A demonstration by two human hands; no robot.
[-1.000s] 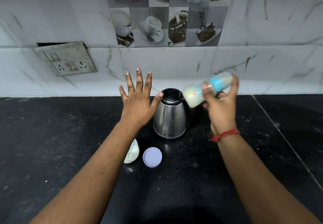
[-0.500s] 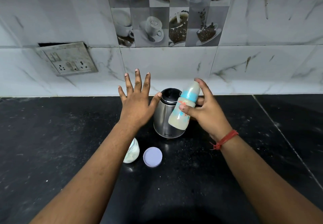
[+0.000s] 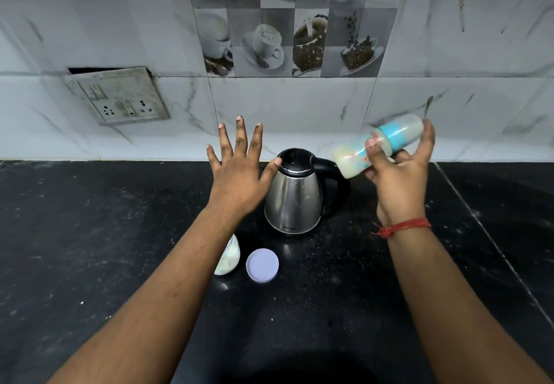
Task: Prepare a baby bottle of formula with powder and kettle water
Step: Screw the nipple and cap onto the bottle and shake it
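- Tipped over since half a second ago, the baby bottle [image 3: 376,149] now lies nearly sideways, blurred, up to the right of the kettle [image 3: 295,193].
- Right hand [image 3: 398,179] has its grip pinched round the bottle's middle, thumb in front, fingers behind.
- Left hand [image 3: 239,173] hovers with fingers spread, thumb tip at the kettle lid.
- Nearer on the black worktop [image 3: 90,233], a pale container [image 3: 229,257] sits beside a round lilac lid [image 3: 262,264].
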